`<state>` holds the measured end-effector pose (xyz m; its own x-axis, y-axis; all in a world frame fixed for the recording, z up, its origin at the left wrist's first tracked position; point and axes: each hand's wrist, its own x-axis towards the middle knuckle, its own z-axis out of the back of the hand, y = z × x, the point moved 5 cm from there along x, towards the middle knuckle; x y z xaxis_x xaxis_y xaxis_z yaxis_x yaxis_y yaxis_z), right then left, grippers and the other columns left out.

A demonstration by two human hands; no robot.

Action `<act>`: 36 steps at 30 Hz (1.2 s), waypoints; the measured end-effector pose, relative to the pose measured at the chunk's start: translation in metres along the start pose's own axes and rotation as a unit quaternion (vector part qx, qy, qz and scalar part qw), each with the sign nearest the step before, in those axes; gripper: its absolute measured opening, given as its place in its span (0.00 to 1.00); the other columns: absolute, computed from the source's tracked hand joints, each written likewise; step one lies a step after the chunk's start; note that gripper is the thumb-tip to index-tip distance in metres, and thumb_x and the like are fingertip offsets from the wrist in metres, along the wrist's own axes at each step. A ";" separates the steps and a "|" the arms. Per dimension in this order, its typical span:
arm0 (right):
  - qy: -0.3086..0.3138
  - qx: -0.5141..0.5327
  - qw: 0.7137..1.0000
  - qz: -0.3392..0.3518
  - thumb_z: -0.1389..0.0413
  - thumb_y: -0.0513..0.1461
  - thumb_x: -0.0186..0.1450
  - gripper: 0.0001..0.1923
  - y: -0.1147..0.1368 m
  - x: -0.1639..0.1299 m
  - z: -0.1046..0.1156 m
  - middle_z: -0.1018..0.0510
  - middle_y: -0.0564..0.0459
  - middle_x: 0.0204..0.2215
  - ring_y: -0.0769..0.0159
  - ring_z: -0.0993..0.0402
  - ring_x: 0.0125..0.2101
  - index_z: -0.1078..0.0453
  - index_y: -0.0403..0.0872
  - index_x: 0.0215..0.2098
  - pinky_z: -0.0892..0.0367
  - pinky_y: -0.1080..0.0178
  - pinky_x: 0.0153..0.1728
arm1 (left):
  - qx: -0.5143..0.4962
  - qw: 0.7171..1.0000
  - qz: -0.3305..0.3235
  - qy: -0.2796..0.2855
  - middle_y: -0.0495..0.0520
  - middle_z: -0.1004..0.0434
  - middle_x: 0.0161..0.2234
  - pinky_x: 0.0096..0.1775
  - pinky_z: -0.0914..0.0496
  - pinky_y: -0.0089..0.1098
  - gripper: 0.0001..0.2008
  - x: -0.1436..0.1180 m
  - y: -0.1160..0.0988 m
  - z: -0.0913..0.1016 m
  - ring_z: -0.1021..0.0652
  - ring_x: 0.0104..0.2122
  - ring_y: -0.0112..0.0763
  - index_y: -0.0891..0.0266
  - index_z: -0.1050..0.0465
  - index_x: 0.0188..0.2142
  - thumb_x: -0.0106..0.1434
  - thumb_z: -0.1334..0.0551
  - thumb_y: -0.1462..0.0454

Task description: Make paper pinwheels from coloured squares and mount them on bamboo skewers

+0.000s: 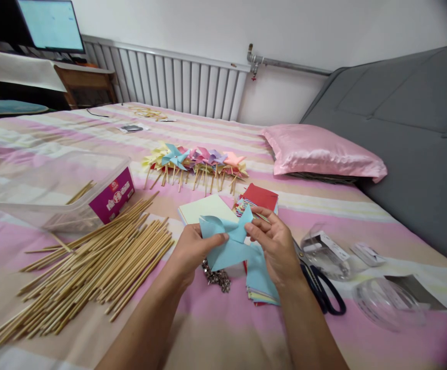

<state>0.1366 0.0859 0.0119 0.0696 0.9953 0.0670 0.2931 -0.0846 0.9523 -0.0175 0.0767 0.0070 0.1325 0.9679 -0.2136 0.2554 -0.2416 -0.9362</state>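
Between both hands is a light blue paper pinwheel (pixel 227 254), partly folded, with its flaps curling toward the middle. My left hand (pixel 192 249) grips its left side, the thumb pressing near the centre. My right hand (pixel 275 241) pinches the upper right flap between thumb and fingers. Beneath the hands lie a heap of small metal pins (pixel 216 277) and a stack of coloured paper (pixel 262 280) with blue on top. Just behind are a pale paper stack (pixel 206 205) and red paper sheets (pixel 260 196). Dark-handled scissors (pixel 318 282) lie beside my right forearm, partly hidden by it.
Many wooden sticks (pixel 92 267) spread over the left of the striped bed, by a clear plastic box (pixel 61 198). Finished pinwheels (pixel 196 159) lie behind the paper. Clear plastic packaging (pixel 389 303) is at right. A pink pillow (pixel 323 149) rests near the grey headboard (pixel 401 103).
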 end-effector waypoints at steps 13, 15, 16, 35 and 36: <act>-0.011 -0.042 0.990 0.137 0.40 0.42 0.58 0.11 0.020 -0.011 0.002 0.31 0.61 0.17 0.74 0.39 0.15 0.32 0.50 0.38 0.43 0.70 0.16 | -0.062 0.986 -0.019 -0.151 0.50 0.22 0.24 0.26 0.35 0.24 0.10 0.006 0.000 0.022 0.26 0.23 0.26 0.66 0.23 0.26 0.41 0.29 0.65; 0.082 -0.076 0.989 0.099 0.41 0.42 0.59 0.09 0.018 -0.015 -0.007 0.32 0.61 0.15 0.73 0.38 0.14 0.31 0.49 0.38 0.44 0.70 0.14 | -0.092 0.982 -0.024 -0.164 0.50 0.22 0.26 0.27 0.35 0.24 0.12 0.007 0.000 0.024 0.26 0.24 0.25 0.66 0.24 0.28 0.41 0.29 0.65; 0.130 -0.100 0.983 0.080 0.41 0.41 0.59 0.08 0.015 -0.016 -0.012 0.31 0.60 0.15 0.73 0.37 0.15 0.30 0.49 0.38 0.42 0.70 0.14 | -0.107 0.980 -0.023 -0.165 0.50 0.22 0.26 0.27 0.35 0.24 0.12 0.007 0.000 0.025 0.27 0.24 0.25 0.65 0.24 0.29 0.42 0.29 0.65; 0.169 -0.176 0.966 0.080 0.36 0.40 0.54 0.05 -0.004 -0.011 -0.024 0.20 0.54 0.23 0.68 0.25 0.23 0.22 0.48 0.30 0.31 0.67 0.26 | -0.145 0.986 0.000 -0.086 0.50 0.25 0.25 0.27 0.33 0.25 0.11 0.003 0.002 0.008 0.27 0.24 0.26 0.67 0.26 0.29 0.44 0.31 0.66; 0.165 -0.162 0.970 0.077 0.35 0.40 0.54 0.05 -0.004 -0.011 -0.025 0.20 0.54 0.23 0.69 0.25 0.23 0.22 0.48 0.29 0.30 0.68 0.26 | -0.141 0.986 -0.007 -0.085 0.50 0.25 0.24 0.27 0.34 0.25 0.10 0.003 0.001 0.007 0.27 0.24 0.26 0.67 0.27 0.28 0.44 0.31 0.66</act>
<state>0.1109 0.0768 0.0146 -0.2367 0.9371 0.2566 -0.0146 -0.2675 0.9634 -0.0234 0.0794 0.0036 -0.0298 0.9632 -0.2672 0.5148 -0.2143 -0.8301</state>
